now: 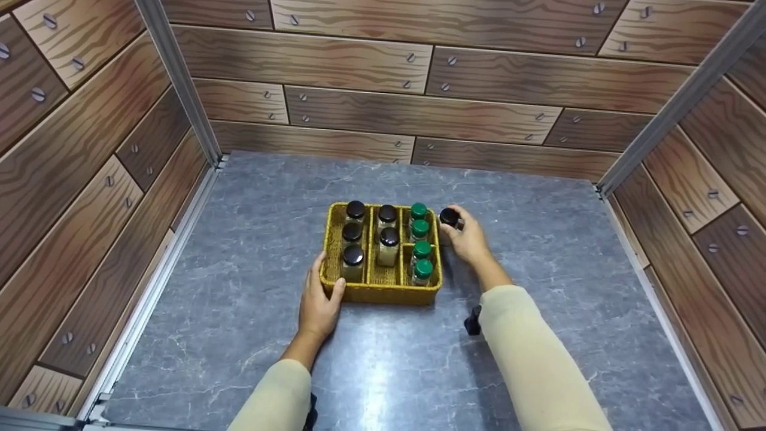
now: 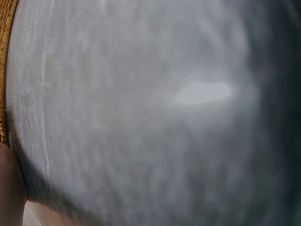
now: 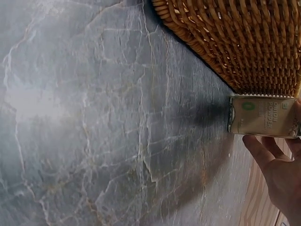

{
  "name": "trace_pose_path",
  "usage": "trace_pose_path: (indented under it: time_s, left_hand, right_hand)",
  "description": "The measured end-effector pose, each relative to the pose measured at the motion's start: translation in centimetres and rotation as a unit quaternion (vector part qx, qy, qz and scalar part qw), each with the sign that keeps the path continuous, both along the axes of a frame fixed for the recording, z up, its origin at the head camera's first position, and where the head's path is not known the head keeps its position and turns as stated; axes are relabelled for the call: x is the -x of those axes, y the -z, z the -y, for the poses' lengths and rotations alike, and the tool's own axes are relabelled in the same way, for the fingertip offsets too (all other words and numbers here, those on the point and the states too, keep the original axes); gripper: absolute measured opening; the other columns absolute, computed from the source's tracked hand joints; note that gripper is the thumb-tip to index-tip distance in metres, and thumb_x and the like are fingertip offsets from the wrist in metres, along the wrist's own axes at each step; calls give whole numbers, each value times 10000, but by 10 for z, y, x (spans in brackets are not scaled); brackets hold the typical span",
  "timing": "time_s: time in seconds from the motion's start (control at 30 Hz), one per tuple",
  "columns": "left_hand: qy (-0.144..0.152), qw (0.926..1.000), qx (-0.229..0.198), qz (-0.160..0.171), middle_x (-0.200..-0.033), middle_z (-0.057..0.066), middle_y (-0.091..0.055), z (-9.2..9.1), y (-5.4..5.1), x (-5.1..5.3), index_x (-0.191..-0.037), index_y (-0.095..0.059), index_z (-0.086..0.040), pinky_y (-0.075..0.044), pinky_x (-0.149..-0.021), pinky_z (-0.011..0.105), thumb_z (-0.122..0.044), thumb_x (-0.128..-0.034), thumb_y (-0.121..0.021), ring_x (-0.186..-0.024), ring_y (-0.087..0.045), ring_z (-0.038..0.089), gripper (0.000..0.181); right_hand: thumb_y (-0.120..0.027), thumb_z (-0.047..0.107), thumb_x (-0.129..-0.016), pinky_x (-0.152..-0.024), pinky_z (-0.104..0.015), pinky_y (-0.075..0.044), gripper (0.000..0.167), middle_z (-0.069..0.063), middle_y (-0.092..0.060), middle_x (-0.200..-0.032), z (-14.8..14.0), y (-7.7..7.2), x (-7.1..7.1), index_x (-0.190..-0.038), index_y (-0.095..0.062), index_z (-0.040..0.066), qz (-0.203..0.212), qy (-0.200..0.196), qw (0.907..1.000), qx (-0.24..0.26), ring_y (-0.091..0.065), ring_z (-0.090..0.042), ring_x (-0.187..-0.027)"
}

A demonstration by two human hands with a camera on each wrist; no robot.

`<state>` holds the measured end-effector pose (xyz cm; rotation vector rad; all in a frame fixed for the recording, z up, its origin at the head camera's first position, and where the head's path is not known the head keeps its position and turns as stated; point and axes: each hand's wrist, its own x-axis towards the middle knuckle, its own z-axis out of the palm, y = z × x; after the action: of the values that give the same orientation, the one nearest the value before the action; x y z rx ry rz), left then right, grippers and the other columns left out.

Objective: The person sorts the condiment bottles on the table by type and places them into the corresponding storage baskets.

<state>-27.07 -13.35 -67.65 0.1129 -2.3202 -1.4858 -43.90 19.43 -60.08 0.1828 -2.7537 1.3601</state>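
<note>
A woven basket (image 1: 383,294) with dividers stands on the grey marbled surface. In its left compartment are three black-lidded spice jars (image 1: 353,257); the middle one holds two more (image 1: 388,248). Several green-lidded jars (image 1: 422,269) stand in the divided right column. My left hand (image 1: 317,305) grips the basket's front left corner, thumb at the front, fingers along the left side. Just outside the basket's right wall, my right hand (image 1: 470,239) holds a black-lidded spice jar (image 1: 448,216). The right wrist view shows that onion powder jar (image 3: 263,115) beside the wicker wall.
Wood-patterned panels (image 1: 359,60) enclose the back and both sides, with metal posts (image 1: 179,78) at the rear corners. The marbled surface (image 1: 251,239) extends around the basket, with a bright reflection near the front.
</note>
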Motion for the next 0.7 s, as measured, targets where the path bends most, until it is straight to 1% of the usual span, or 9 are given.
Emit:
trace_pose_path:
  time_s: [0.17, 0.27, 0.47, 0.57, 0.7]
  left_hand:
    - [-13, 10000, 47, 36, -1659, 213, -487, -1, 0, 0, -1663, -381, -178, -414, -1255, 617, -309, -1039, -682, -1520, -503, 425, 705]
    - [-28, 9999, 79, 73, -1648, 217, -496, -1, 1, -1, -1663, -382, -189, -424, -1245, 622, -317, -1040, -678, -1507, -515, 428, 702]
    - [-16, 10000, 33, 70, -1664, 207, -484, 0, 0, 0, -1665, -384, -203, -414, -1256, 620, -312, -1037, -685, -1515, -510, 427, 705]
    - [-5, 10000, 23, 61, -1675, 206, -472, 0, 0, 0, -1666, -380, -200, -406, -1264, 619, -313, -1038, -683, -1524, -501, 431, 706]
    - [-18, 10000, 24, 33, -1677, 206, -472, 0, 0, 0, -1664, -383, -194, -406, -1261, 623, -312, -1038, -682, -1520, -503, 438, 704]
  right_hand:
    - [-733, 57, -1010, -1180, -574, -510, 504, -312, -598, -1514, 1, 1, -3, -1486, -573, 15, -83, 75, 9999, 125, -607, -498, -1394]
    - [-728, 34, -1006, -1195, -580, -505, 506, -329, -583, -1519, 2, 4, -5, -1484, -567, 0, -147, 103, 9996, 221, -590, -514, -1416]
    - [-722, -16, -995, -1205, -575, -502, 510, -357, -556, -1503, 3, 9, -13, -1477, -560, -44, -328, 120, 9977, 572, -572, -543, -1425]
    - [-750, -11, -976, -1198, -567, -510, 505, -346, -575, -1467, 3, 8, -17, -1454, -589, -41, -441, 190, 9964, 692, -591, -546, -1404]
    - [-780, 17, -958, -1188, -566, -520, 500, -326, -600, -1448, 0, 6, -22, -1432, -625, -18, -508, 250, 9963, 644, -623, -545, -1367]
